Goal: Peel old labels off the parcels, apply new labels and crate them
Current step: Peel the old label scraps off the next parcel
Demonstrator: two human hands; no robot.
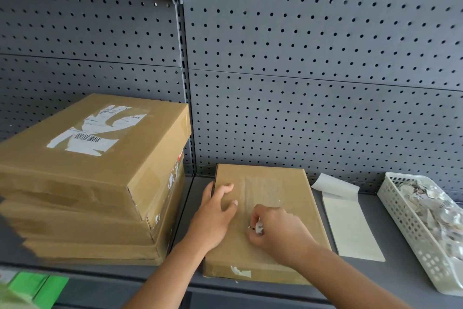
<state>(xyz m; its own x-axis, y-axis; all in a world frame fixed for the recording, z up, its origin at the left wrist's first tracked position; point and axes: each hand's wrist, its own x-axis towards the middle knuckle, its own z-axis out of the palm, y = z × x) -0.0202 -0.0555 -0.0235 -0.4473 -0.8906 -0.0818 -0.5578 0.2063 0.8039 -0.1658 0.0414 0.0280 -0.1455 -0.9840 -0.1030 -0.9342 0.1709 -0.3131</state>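
A flat brown parcel (275,191) lies on the grey shelf (400,266) in front of me, its top showing a pale patch of label residue. My left hand (213,216) rests on the parcel's left side, fingers spread and hooked over its left edge. My right hand (275,231) sits on the parcel's middle with fingers curled, pinching a small crumpled scrap of old label (259,228). A pad of blank new labels (350,228) lies right of the parcel, its top sheet folded back.
A stack of brown parcels (87,183) stands at the left, the top one bearing a torn label (95,130). A white perforated basket (411,228) with peeled label scraps sits at the far right. A grey pegboard wall (300,58) backs the shelf. Green items (32,286) lie below left.
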